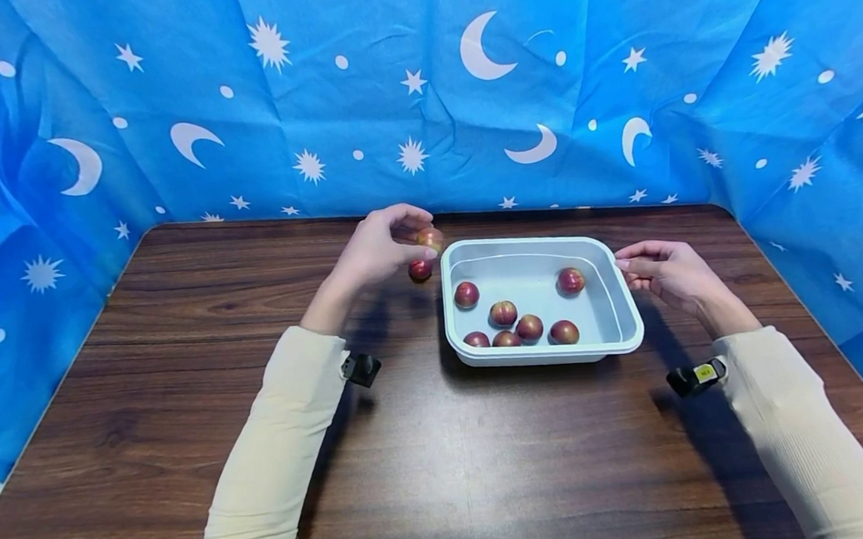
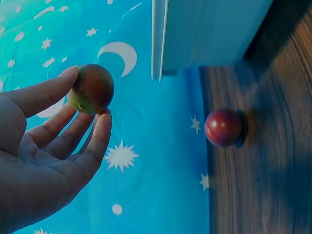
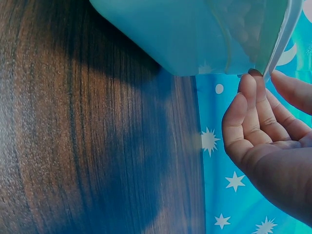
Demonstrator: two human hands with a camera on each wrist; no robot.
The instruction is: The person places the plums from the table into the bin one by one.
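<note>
Between thumb and fingers, my left hand point(image 1: 379, 244) pinches a reddish-green plum point(image 2: 91, 89), raised at the left end of a white plastic tub point(image 1: 546, 357). On the table just below that hand lies a dark red plum point(image 2: 223, 127), outside the tub. Several red plums sit on the tub's floor, most along its near side, with one plum point(image 1: 571, 281) toward the right. My right hand point(image 1: 668, 274) grips the tub's right rim, thumb above and fingertips curled beneath the lip, as the right wrist view shows.
The tub stands on a dark wood-grain table point(image 1: 445, 469), back of centre. A blue cloth point(image 1: 373, 81) with white moons and stars hangs behind the table and along both sides. Small black cameras point(image 1: 362, 369) are strapped to both cream sleeves.
</note>
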